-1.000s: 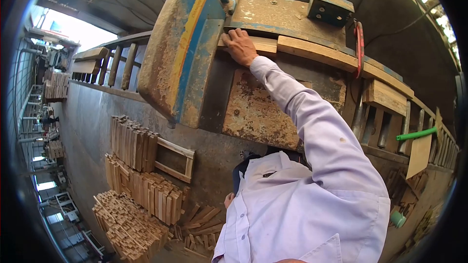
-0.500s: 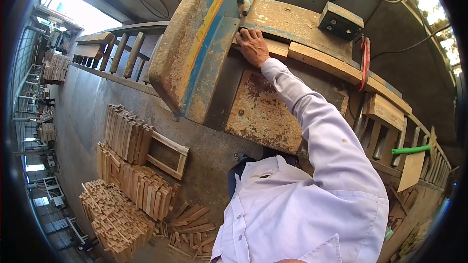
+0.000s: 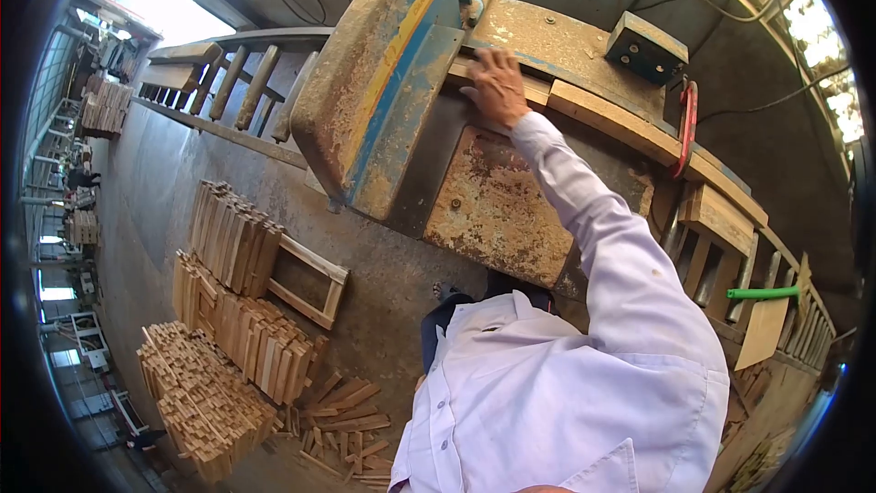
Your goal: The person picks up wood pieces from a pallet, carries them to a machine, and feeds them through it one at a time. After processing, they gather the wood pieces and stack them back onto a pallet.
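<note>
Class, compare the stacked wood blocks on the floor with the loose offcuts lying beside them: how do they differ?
The stacked wood blocks stand packed in neat rows; the loose offcuts lie scattered at odd angles. The stacked wood blocks form tall piles; the loose offcuts lie flat, thin. Both are pale wood on the concrete floor.

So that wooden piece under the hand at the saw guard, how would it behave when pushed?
The wooden piece looks thick and squared, so probably stiff, not floppy. Flat faces suggest sliding, not rolling. The right hand lies flat on it; dust on the machine table may ease its slide.
</note>
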The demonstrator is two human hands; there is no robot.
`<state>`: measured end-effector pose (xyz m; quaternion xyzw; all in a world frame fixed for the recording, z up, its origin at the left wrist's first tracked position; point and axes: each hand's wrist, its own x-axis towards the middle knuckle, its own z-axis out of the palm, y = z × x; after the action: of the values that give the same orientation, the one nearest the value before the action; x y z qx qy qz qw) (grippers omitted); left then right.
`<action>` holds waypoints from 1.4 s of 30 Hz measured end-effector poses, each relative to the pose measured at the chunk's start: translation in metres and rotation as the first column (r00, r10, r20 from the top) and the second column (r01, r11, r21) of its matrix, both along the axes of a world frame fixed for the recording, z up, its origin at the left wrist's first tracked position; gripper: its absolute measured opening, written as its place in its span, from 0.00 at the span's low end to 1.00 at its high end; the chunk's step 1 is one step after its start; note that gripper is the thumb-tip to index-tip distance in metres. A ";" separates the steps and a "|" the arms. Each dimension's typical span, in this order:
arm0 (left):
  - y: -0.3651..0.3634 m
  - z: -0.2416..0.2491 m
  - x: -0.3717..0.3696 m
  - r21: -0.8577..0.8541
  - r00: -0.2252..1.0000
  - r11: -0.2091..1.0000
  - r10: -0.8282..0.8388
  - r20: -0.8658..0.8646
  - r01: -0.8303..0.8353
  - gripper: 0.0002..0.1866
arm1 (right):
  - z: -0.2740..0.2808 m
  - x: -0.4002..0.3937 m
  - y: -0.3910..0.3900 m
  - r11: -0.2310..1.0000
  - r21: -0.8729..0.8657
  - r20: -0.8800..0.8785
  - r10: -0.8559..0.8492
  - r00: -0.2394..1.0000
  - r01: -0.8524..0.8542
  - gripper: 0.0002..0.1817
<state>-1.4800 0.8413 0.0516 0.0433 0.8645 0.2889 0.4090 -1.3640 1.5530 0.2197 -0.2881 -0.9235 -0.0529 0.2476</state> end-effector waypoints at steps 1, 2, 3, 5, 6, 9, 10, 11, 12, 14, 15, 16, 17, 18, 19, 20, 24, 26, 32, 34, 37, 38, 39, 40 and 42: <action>0.001 0.000 0.010 0.002 1.000 1.000 0.010 0.014 -0.010 0.19 | 0.005 0.013 -0.002 1.000 -0.009 0.006 -0.030 1.000 0.030 0.35; 0.000 -0.006 0.021 0.005 0.999 1.000 0.024 0.031 -0.024 0.19 | 0.003 0.029 0.002 0.996 -0.060 0.040 -0.056 0.998 0.059 0.38; -0.002 -0.015 0.034 0.009 0.998 0.999 0.038 0.048 -0.039 0.19 | 0.005 0.047 0.005 0.996 -0.054 0.113 -0.066 0.991 0.073 0.40; -0.010 -0.034 0.061 0.012 0.994 0.998 0.062 0.085 -0.064 0.19 | 0.018 0.079 0.013 0.988 -0.114 0.273 -0.065 0.960 0.099 0.45; -0.014 -0.043 0.076 0.011 0.992 0.997 0.071 0.105 -0.073 0.19 | 0.021 0.093 0.017 0.977 -0.179 0.361 -0.048 0.931 0.120 0.48; -0.035 -0.074 0.125 0.002 0.981 0.996 0.090 0.169 -0.092 0.19 | 0.019 0.118 0.034 0.960 -0.279 0.334 0.073 0.940 0.024 0.46; -0.038 -0.080 0.145 -0.004 0.976 0.995 0.100 0.192 -0.101 0.19 | 0.018 0.122 0.040 0.936 -0.351 0.303 0.146 0.942 -0.032 0.43; -0.044 -0.084 0.165 -0.013 0.971 0.994 0.109 0.215 -0.109 0.19 | 0.012 0.124 0.045 0.950 -0.292 0.241 0.186 0.952 -0.112 0.39; -0.048 -0.079 0.186 -0.024 0.964 0.993 0.119 0.237 -0.117 0.19 | 0.014 0.126 0.046 0.945 -0.304 0.259 0.202 0.945 -0.118 0.39; -0.028 -0.045 0.219 -0.178 0.996 0.982 -0.072 -0.051 0.062 0.17 | 0.017 0.123 0.047 0.923 -0.375 0.245 0.189 0.951 -0.087 0.35; -0.027 -0.052 0.216 -0.160 0.996 0.987 -0.032 -0.086 0.018 0.17 | 0.008 0.124 0.050 0.950 -0.276 0.186 0.204 0.961 -0.148 0.33; -0.023 -0.048 0.215 -0.181 0.995 0.984 -0.020 -0.102 0.001 0.18 | 0.006 0.125 0.051 0.943 -0.288 0.194 0.226 0.955 -0.165 0.33; -0.015 -0.042 0.209 -0.201 0.993 0.980 -0.008 -0.120 -0.016 0.18 | 0.008 0.125 0.051 0.941 -0.298 0.198 0.226 0.954 -0.162 0.33; -0.006 -0.033 0.207 -0.208 0.993 0.977 0.012 -0.114 -0.035 0.18 | 0.009 0.123 0.052 0.939 -0.305 0.200 0.226 0.954 -0.158 0.33; 0.002 -0.025 0.205 -0.194 0.992 0.978 0.054 -0.118 -0.076 0.18 | 0.007 0.121 0.050 0.948 -0.268 0.183 0.225 0.957 -0.171 0.32; 0.009 -0.021 0.204 -0.179 0.988 0.977 0.094 -0.119 -0.114 0.19 | 0.004 0.121 0.051 0.944 -0.273 0.190 0.242 0.952 -0.185 0.32; 0.015 -0.033 0.218 -0.122 0.967 0.963 0.228 -0.110 -0.241 0.19 | 0.003 0.119 0.046 0.953 -0.265 0.162 0.193 0.968 -0.146 0.27; 0.017 -0.038 0.224 -0.070 0.954 0.953 0.291 -0.070 -0.296 0.19 | -0.012 0.124 0.065 0.936 -0.238 0.072 0.284 0.956 -0.260 0.24; -0.022 -0.065 0.263 -0.121 0.967 0.960 0.247 -0.066 -0.254 0.23 | -0.038 0.129 0.101 0.915 -0.363 0.210 0.266 0.941 -0.177 0.27; -0.037 -0.069 0.278 -0.096 0.908 0.903 0.415 -0.057 -0.419 0.22 | -0.023 0.120 0.085 0.919 -0.391 0.281 0.179 0.943 -0.058 0.28; -0.048 -0.043 0.286 -0.045 0.752 0.752 0.659 0.014 -0.658 0.20 | -0.027 0.117 0.080 0.957 -0.276 0.250 0.165 0.954 -0.093 0.31; -0.056 -0.043 0.293 -0.049 0.734 0.734 0.678 0.023 -0.677 0.20 | -0.029 0.116 0.080 0.965 -0.257 0.266 0.117 0.957 -0.046 0.32; -0.064 -0.043 0.302 -0.022 0.700 0.701 0.714 0.028 -0.713 0.19 | -0.031 0.117 0.086 0.978 -0.208 0.313 0.094 0.945 -0.029 0.33; -0.070 -0.042 0.312 0.006 0.667 0.667 0.744 0.034 -0.745 0.19 | -0.031 0.121 0.088 0.978 -0.202 0.324 0.107 0.940 -0.041 0.33; -0.085 -0.039 0.331 -0.008 0.617 0.622 0.779 0.108 -0.783 0.20 | -0.032 0.120 0.087 0.990 -0.143 0.365 0.074 0.928 -0.023 0.33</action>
<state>-1.1487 0.7565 0.0123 -0.3431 0.7697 0.4569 0.2849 -1.2436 1.6404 0.1878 -0.2662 -0.9619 -0.0370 0.0506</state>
